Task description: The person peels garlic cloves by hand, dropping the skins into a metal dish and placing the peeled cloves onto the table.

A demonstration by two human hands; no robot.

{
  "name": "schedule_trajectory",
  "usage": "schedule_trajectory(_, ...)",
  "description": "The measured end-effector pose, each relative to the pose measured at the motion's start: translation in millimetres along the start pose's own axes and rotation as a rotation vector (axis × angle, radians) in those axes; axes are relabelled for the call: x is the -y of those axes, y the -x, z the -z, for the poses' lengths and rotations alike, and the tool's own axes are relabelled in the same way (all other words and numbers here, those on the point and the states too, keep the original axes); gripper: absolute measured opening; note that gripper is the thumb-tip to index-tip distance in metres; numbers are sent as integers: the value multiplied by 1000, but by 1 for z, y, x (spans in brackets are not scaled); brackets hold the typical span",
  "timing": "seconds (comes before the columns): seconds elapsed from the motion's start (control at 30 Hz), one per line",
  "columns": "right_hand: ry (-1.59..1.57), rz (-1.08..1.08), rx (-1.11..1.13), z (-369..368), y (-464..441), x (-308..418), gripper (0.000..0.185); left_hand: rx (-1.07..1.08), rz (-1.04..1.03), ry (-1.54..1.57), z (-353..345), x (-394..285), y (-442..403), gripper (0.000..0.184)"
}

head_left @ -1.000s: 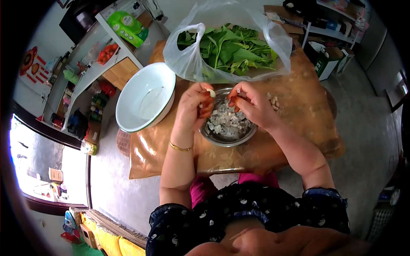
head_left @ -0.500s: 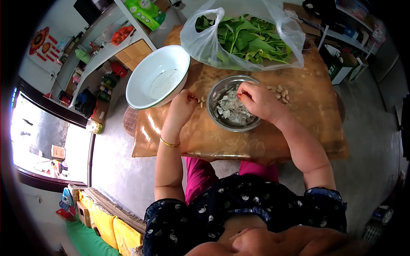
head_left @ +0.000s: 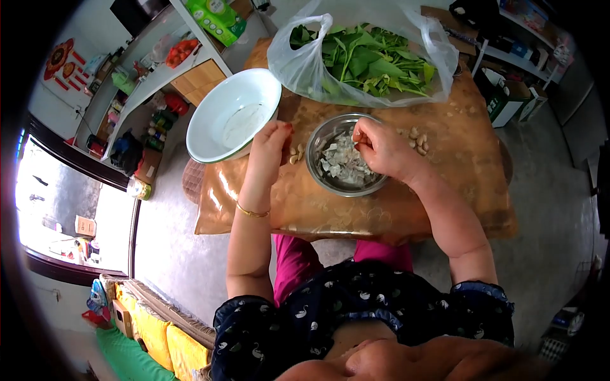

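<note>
My right hand (head_left: 386,149) is over the right side of a steel bowl (head_left: 311,166), its fingers pinched together. What they hold, if anything, is hidden. Pale, flaky scraps (head_left: 346,162) fill much of the bowl. Beside the white basin (head_left: 206,120), my left hand (head_left: 270,143) is closed with curled fingers, and I cannot make out what is in it. Small beige, nut-like pieces (head_left: 296,153) lie between that hand and the bowl. Several more beige pieces (head_left: 418,141) lie right of the bowl, partly behind my right hand.
A clear plastic bag (head_left: 298,70) with green leafy stems (head_left: 375,63) lies at the table's far side. The table (head_left: 305,213) has a shiny brown cover. A cluttered shelf stands at the left, with boxes (head_left: 508,95) at the right and a yellow-cushioned sofa (head_left: 152,330) lower left.
My left hand has shifted slightly upward and turned, its fingers still curled. My right hand stays pinched over the bowl with only a small shift.
</note>
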State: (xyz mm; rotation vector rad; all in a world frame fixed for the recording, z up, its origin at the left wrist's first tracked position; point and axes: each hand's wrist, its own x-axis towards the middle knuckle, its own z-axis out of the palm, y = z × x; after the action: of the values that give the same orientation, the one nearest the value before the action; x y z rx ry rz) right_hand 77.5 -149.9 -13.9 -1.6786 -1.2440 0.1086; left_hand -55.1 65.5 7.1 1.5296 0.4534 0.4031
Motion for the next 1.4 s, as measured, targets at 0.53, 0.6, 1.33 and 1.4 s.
schedule_trajectory(0.53,119,82,-89,3,-1,27,19,220,359,1176,-72,-1,-28,44)
schedule_trajectory(0.6,148,138,-144,2,-3,26,23,281,375,1134,-74,1,-26,48)
schedule_trajectory(1.33,96,215,-246,-4,-7,9,13,411,388,1095,-91,26,-20,36)
schedule_trajectory(1.4,-184,-22,-180,0,-5,10,11,398,347,1011,-88,28,-20,31)
